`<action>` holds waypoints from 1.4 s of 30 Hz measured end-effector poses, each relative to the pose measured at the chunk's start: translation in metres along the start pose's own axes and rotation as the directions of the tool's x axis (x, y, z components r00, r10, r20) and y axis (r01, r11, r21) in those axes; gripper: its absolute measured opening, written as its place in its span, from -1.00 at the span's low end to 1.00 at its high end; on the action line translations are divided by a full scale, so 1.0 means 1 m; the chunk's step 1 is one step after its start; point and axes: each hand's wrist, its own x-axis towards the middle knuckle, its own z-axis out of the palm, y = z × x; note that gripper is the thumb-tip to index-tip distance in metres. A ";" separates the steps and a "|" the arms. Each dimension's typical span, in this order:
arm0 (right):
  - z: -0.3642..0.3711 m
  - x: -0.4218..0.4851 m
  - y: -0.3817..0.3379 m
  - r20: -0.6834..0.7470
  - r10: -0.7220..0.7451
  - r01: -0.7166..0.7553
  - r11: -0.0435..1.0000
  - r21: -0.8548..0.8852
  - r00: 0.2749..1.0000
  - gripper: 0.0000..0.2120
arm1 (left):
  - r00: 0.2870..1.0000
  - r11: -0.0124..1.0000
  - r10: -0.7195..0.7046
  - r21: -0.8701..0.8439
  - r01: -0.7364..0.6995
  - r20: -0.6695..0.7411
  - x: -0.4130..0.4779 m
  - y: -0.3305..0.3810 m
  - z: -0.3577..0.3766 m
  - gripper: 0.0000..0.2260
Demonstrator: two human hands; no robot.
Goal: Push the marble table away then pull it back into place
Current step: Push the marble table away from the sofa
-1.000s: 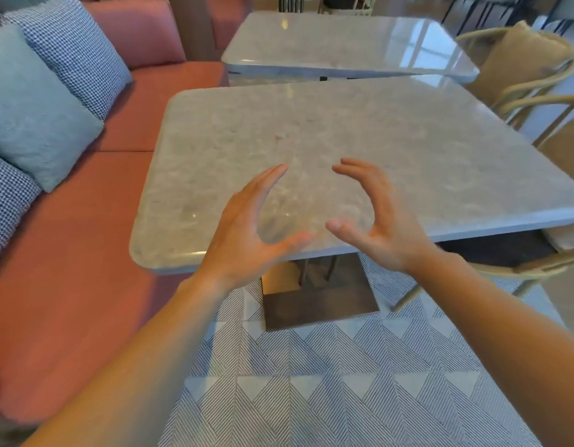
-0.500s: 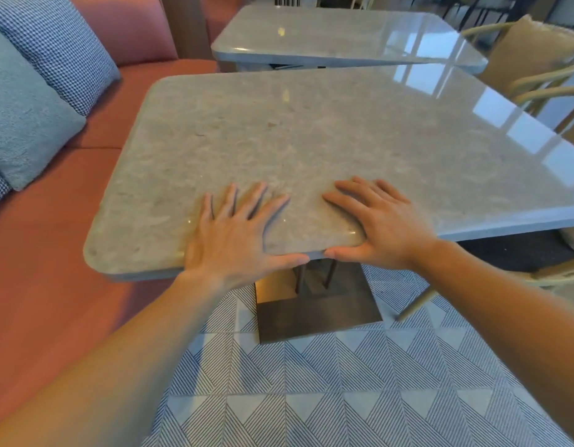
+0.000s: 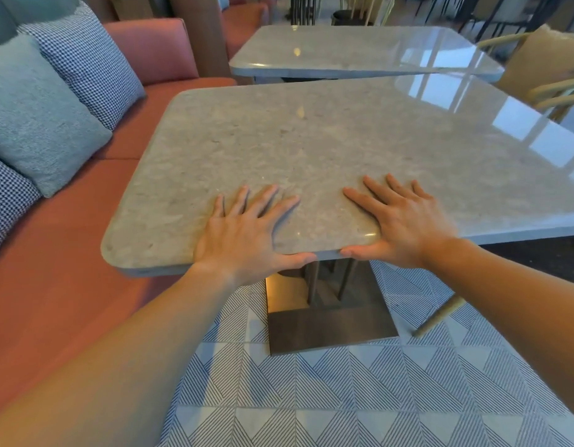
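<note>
The marble table (image 3: 311, 140) is a grey, glossy rectangular top with rounded corners on a dark metal pedestal base (image 3: 330, 327). My left hand (image 3: 243, 233) lies flat on its near edge, fingers spread on top and thumb along the rim. My right hand (image 3: 405, 224) rests the same way just to the right, its thumb hooked at the rim's underside. Both palms cover the front edge near the middle.
A pink sofa (image 3: 53, 285) with blue and checked cushions (image 3: 37, 117) runs along the table's left side. A second marble table (image 3: 359, 53) stands just behind it. Tan chairs (image 3: 550, 69) sit at the right, one leg (image 3: 440, 317) close to the base. The floor is patterned tile.
A second ago both hands hovered open above the near edge; they have come down flat onto the top with thumbs at the rim. The view has tilted up slightly.
</note>
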 end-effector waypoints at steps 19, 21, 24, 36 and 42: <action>-0.001 0.029 -0.022 -0.087 0.018 -0.022 0.999 -0.050 0.996 0.30 | 1.000 1.000 0.020 -0.017 -0.020 0.007 0.024 -0.037 -0.006 0.01; 0.000 0.033 -0.024 -0.086 0.025 -0.029 0.999 -0.045 0.996 0.30 | 1.000 1.000 0.025 -0.019 -0.025 -0.008 0.027 -0.040 -0.006 0.05; 0.002 0.039 -0.027 -0.098 0.033 -0.037 0.998 -0.048 0.995 0.29 | 0.999 0.999 0.033 -0.016 -0.033 -0.035 0.031 -0.046 -0.005 0.09; -0.003 0.055 -0.038 -0.079 0.067 -0.070 0.997 -0.039 0.995 0.35 | 0.997 0.998 0.065 -0.012 -0.065 -0.037 0.045 -0.066 -0.006 0.02; -0.003 0.061 -0.041 -0.077 0.072 -0.076 0.996 -0.054 0.994 0.33 | 0.995 0.997 0.077 -0.026 -0.079 -0.059 0.050 -0.074 -0.004 0.05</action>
